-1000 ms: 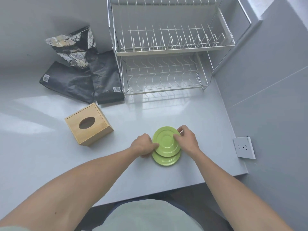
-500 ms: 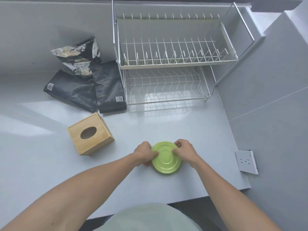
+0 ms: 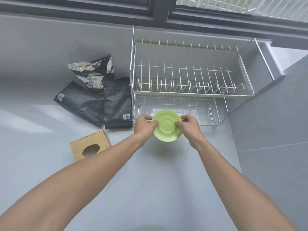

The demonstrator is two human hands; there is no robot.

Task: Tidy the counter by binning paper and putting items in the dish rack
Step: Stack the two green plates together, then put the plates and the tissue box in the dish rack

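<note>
Green plates (image 3: 167, 126) now lifted off counter (image 3: 150, 180), both hands pinching rim: left hand (image 3: 144, 125), right hand (image 3: 189, 125); dish rack (image 3: 191, 90) next.

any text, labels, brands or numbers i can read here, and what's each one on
None can be read.
Flat black bag: white barcode sticker, too small to read.
Upright black bag: faint print and a barcode sticker, both blurred.
Foil bag, wooden box, green plates, dish rack: no text visible.
</note>
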